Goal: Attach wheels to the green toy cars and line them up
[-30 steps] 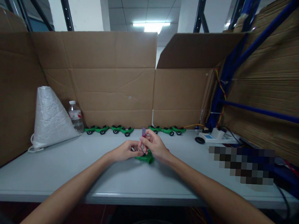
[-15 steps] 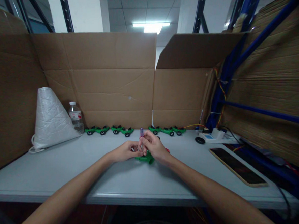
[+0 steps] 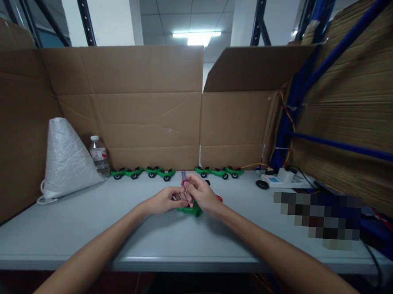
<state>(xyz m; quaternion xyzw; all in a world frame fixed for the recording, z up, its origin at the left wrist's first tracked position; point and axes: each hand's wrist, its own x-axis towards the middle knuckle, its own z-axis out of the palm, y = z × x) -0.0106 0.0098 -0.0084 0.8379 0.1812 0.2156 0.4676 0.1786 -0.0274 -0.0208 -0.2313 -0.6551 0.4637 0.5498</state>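
A small screwdriver (image 3: 183, 176) with a clear purplish handle stands nearly upright, its thin shaft pointing down, and the closed fingers of my right hand (image 3: 202, 194) grip it. My left hand (image 3: 163, 199) meets it from the other side. Its thumb and fingers are pinched together by the shaft's lower end, and what lies between them is hidden. Directly beneath both hands is a green plastic toy car part (image 3: 192, 209), partly covered by the fingers. A bit of something red (image 3: 219, 197) shows behind my right wrist.
Along the cardboard back wall (image 3: 144, 126) stand green toy cars (image 3: 127, 173) at left and more green toy cars (image 3: 219, 172) at right. A white bag (image 3: 67, 161) and water bottle (image 3: 99, 156) are far left. A power strip (image 3: 286, 180) and black ring (image 3: 262, 184) lie right.
The screwdriver handle tilts slightly more to the left, and both hands keep nearly the same place and hold. The phone on the right is now blurred into blocks.
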